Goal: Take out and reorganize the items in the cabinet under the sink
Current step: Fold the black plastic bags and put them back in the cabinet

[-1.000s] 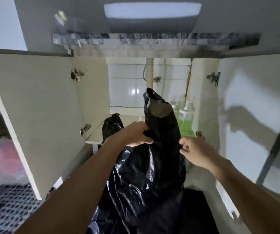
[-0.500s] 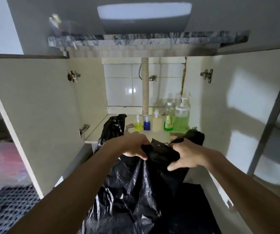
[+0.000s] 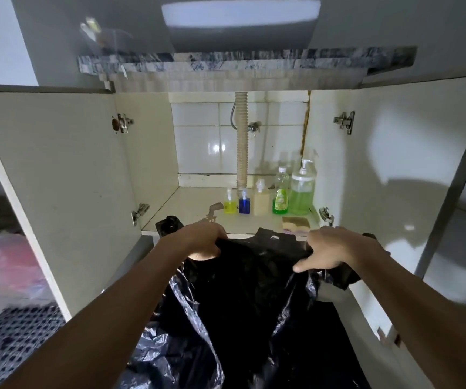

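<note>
In the head view, a black plastic bag [image 3: 243, 299] is gripped at its upper edge by both hands, just in front of the open cabinet [image 3: 254, 217] under the sink. The left hand [image 3: 202, 239] is curled over the left part of the edge; the right hand [image 3: 335, 251] is closed on the right part, with one finger left pointing out.

A second ago the bag was held up tall, and the back of the shelf was screened by it. Now the bag is lowered and stretched wide between the hands, so a row of bottles is uncovered: a yellow bottle [image 3: 229, 202], a blue bottle [image 3: 244, 202], a beige bottle [image 3: 261, 200], a green squeeze bottle [image 3: 280, 192] and a large pump dispenser [image 3: 302, 189]. The bag seems to be flattened for folding, so the bottles are probably still to be dealt with.

A sponge [image 3: 295, 222] is seen at the shelf's front right. A second black bag [image 3: 168, 224] is half hidden behind the left wrist. The lower bag is cut off by the frame, and its contents, if any, cannot be made out.
</note>
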The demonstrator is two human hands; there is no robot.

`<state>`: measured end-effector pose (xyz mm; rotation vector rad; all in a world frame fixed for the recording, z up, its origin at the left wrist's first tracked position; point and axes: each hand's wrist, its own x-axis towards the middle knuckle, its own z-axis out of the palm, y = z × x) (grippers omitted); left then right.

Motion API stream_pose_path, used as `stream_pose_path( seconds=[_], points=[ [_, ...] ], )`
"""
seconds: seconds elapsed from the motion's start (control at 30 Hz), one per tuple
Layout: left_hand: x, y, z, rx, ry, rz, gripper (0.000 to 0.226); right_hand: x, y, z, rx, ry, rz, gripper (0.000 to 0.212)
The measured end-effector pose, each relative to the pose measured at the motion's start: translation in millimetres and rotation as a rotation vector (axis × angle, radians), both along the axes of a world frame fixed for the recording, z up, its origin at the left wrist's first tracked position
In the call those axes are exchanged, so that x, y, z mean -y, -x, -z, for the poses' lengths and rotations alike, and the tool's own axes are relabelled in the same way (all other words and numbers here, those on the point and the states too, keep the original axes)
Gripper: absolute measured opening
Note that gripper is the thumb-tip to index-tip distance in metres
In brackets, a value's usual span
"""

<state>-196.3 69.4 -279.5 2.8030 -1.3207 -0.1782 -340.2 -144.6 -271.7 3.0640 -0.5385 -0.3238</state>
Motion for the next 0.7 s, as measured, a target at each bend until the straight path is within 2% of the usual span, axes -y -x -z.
stream_pose_path(
  seconds=[0.07, 0.1, 0.2, 0.27, 0.3, 0.47, 0.57, 0.7],
  points=[
    [0.4, -1.7, 0.6, -0.023, 0.041, 0.008, 0.028, -7.5, -0.2, 1.5, -0.005, -0.071, -0.025, 0.066],
    [1.2, -2.5, 0.8, -0.030, 0.057, 0.019, 0.029, -10.1, -1.7, 6.7, -0.030, -0.073, -0.037, 0.068],
    [2.8, -4.1, 1.9, -0.042, 0.071, 0.048, 0.032, -13.0, -3.5, 27.5, -0.124, 0.029, -0.064, 0.037],
    [2.5, -4.3, 3.9, -0.011, 0.037, 0.042, 0.033, -7.0, -3.4, 31.8, -0.060, 0.087, -0.026, 0.008],
    [2.4, -3.8, 5.5, 0.027, 0.022, 0.028, 0.033, -0.6, -3.6, 32.6, -0.012, 0.099, -0.003, 0.007],
    [9.2, -2.3, 23.7, 0.283, -0.073, -0.103, 0.034, 16.4, -5.3, 27.6, 0.117, 0.076, 0.008, 0.022],
    [19.9, -7.6, 39.4, 0.357, -0.114, -0.184, 0.034, 21.8, -7.8, 27.9, 0.208, 0.060, 0.038, 0.026],
    [46.4, -24.4, 49.0, 0.443, -0.106, -0.158, 0.032, 30.1, -16.6, 29.4, 0.234, 0.160, 0.126, 0.028]
  ],
)
